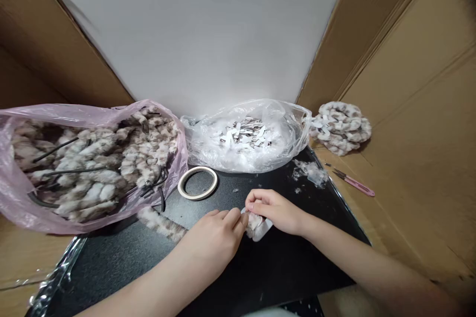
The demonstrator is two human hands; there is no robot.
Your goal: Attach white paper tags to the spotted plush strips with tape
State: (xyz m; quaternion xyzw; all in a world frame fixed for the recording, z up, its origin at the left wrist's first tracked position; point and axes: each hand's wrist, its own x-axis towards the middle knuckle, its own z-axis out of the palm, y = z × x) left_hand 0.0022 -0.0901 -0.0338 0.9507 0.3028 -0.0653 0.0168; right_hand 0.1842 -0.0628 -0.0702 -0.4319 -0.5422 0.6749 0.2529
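My left hand (219, 234) is closed at the middle of the black table, its fingertips pinching one end of a fluffy brown-and-white fur piece (253, 224). Facing it, my right hand (278, 211) has its thumb and fingers pressed together on the same piece. A flat white tab (264, 231) shows under the fur, below my right fingers. To the left, a fluffy fur strip (158, 223) runs beneath my left hand; whether it joins the held piece is hidden. A roll of cream tape (197, 183) lies flat just beyond my hands.
A pink plastic bag (182, 143) full of fur strips and black cords stands left. Behind, a clear bag (208, 156) holds white slips. Pink thread snips (355, 184) and a fur bundle (342, 128) lie right, near plastic scraps (311, 172). Cardboard walls (416, 69) flank the table.
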